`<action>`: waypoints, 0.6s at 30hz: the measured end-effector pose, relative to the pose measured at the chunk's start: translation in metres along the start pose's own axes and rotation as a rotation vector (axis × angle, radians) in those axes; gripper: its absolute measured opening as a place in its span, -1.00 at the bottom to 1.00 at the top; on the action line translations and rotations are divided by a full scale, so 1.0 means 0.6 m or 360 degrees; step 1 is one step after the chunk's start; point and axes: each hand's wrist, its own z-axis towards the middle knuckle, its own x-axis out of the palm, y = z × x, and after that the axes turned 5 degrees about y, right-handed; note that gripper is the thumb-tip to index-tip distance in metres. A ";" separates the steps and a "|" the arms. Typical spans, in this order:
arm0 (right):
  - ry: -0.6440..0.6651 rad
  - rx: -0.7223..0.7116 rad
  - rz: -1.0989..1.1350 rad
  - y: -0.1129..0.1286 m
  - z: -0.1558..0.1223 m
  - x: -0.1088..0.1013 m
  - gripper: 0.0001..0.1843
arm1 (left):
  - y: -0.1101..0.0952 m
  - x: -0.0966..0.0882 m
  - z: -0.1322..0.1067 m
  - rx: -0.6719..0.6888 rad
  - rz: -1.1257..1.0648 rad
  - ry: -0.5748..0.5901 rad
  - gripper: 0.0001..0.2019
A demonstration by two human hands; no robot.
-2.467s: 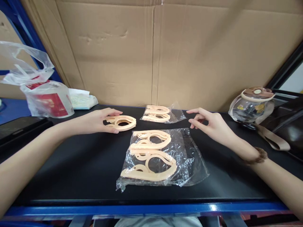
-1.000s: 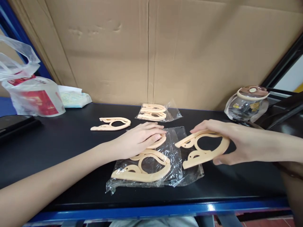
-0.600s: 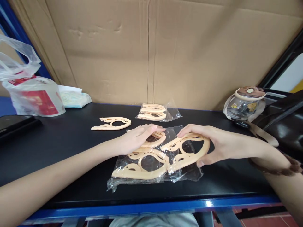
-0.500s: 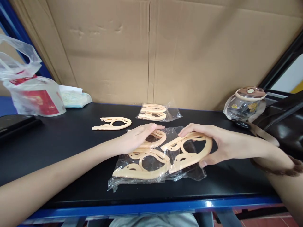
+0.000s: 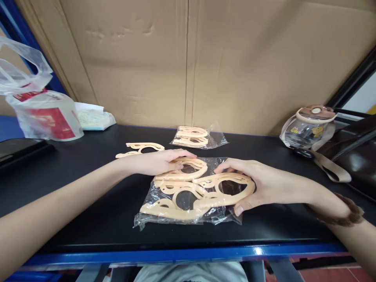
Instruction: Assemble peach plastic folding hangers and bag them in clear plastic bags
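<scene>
A clear plastic bag lies on the black tabletop and holds peach plastic hangers. My left hand lies flat on the bag's upper left part, fingers stretched over a hanger. My right hand grips one more peach hanger by its right end; the hanger's left part lies in the bag's mouth, over the others. A loose peach hanger rests beyond my left wrist. A second, smaller bag of hangers sits further back.
A cardboard wall closes the back. At the left stand a white plastic bag with a red label, a tissue pack and a dark flat device. A clear jar with a brown lid and a dark strapped bag sit right.
My left hand left the loose hanger and pressed down on the bag. My right hand picked up a hanger and slid it leftward into the bag's mouth.
</scene>
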 end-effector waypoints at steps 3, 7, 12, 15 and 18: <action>-0.0084 -0.0048 0.0037 0.003 0.004 0.008 -0.31 | -0.005 0.005 0.001 -0.0001 0.0105 -0.0054 -0.55; -0.0108 -0.0069 0.0021 -0.001 0.003 0.009 -0.27 | -0.015 -0.005 -0.011 0.0013 0.0219 -0.0011 -0.42; -0.0142 -0.0127 0.0032 -0.004 0.005 0.012 -0.24 | -0.025 -0.019 -0.031 0.0042 0.0225 0.0252 -0.10; -0.0105 -0.0143 0.0023 0.000 0.012 0.026 -0.24 | -0.026 -0.020 -0.033 0.0020 0.0189 0.0296 0.00; -0.0044 -0.0174 0.0102 0.005 0.018 0.042 -0.24 | -0.025 -0.018 -0.030 0.0035 0.0166 0.0307 0.00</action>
